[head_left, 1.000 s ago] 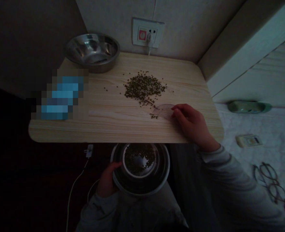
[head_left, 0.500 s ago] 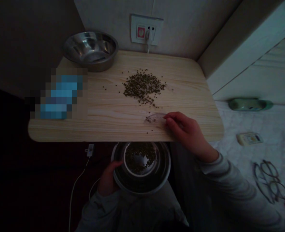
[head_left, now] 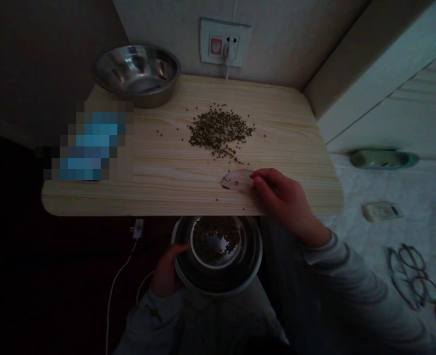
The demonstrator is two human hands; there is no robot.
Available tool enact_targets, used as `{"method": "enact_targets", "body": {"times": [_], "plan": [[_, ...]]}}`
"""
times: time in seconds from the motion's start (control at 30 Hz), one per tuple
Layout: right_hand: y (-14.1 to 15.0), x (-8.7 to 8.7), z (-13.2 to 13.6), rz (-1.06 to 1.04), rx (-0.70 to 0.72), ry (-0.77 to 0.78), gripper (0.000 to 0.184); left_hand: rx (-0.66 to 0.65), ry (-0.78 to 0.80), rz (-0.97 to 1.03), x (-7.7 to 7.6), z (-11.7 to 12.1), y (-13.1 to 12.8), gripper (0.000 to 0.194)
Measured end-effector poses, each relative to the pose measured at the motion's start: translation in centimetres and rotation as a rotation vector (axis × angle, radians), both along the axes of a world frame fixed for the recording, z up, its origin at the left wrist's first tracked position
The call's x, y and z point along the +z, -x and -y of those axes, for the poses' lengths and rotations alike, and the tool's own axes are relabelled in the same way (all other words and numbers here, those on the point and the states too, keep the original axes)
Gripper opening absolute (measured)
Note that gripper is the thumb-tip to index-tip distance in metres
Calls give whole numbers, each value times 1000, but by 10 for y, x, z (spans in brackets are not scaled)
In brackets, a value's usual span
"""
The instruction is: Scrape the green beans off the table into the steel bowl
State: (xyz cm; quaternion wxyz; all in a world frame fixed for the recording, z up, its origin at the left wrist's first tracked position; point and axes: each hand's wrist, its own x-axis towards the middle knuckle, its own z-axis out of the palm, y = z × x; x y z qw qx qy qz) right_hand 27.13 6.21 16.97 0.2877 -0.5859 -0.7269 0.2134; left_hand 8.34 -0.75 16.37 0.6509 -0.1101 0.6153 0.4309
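Observation:
My right hand (head_left: 284,199) pinches a clear, round-edged plastic protractor (head_left: 240,180) between thumb and fingers, low over the front of the wooden table. A few small green beans lie at or under its left edge, and two loose ones are near the table's front edge. Beyond it a pile of mung beans (head_left: 218,129) is spread on the wood. Below the table edge my left hand (head_left: 168,270) grips the left rim of a metal bowl (head_left: 253,268), its thumb over the rim. More beans (head_left: 212,231) lie in the bowl's bottom; the tabletop hides its far rim.
An empty steel bowl (head_left: 138,96) stands at the table's (head_left: 159,192) back left, with a blurred-out blue object (head_left: 92,148) before it. A wall socket (head_left: 225,43) holds a plug. On the white bedding at right lie a green case (head_left: 383,159), a remote-like device (head_left: 382,211) and glasses (head_left: 414,271).
The protractor stays in my right hand and now sits flatter and more visible. Loose beans by it have shifted, one nearer the front edge. My left hand still holds the bowl.

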Motion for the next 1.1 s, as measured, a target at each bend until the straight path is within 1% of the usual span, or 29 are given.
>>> {"method": "enact_targets", "body": {"times": [0.1,0.17,0.2,0.27,0.33,0.4,0.43,0.5,0.57,0.67,0.73,0.8,0.87,0.97,1.03,1.1], "plan": [[0,2,2,15,14,-2,21,-13,-65,-130,14,-1,-6,43],[0,2,3,13,14,-5,22,-1,-61,-145,18,-1,-8,44],[1,2,3,10,17,-3,22,3,-54,-136,17,-1,-7,44],[1,1,3,10,29,4,22,4,-45,-89,11,-1,-4,44],[1,1,4,3,38,9,21,-13,-8,11,0,-1,1,43],[2,0,5,-8,42,11,21,-59,101,146,-10,0,6,44],[3,0,5,-13,41,9,21,-52,91,162,-14,0,7,43],[4,1,6,-18,41,7,20,-40,59,94,-17,1,8,40],[5,2,6,-18,31,-5,19,-40,54,37,-16,2,8,40],[4,5,7,-40,0,-14,18,-37,78,97,-18,4,8,40],[2,6,9,-71,-15,-1,17,-30,33,92,-24,7,11,36],[-1,6,12,-104,-23,24,16,-61,-7,5,-32,9,15,34],[-5,5,16,-124,-30,47,16,-68,-1,14,-36,10,17,35],[-11,1,20,-106,-37,76,17,-61,61,133,-29,8,14,39],[-13,-1,20,-74,-33,75,17,-52,42,132,-21,5,11,41],[-14,-3,19,-43,-35,58,18,-61,42,91,-16,4,9,43]]}}
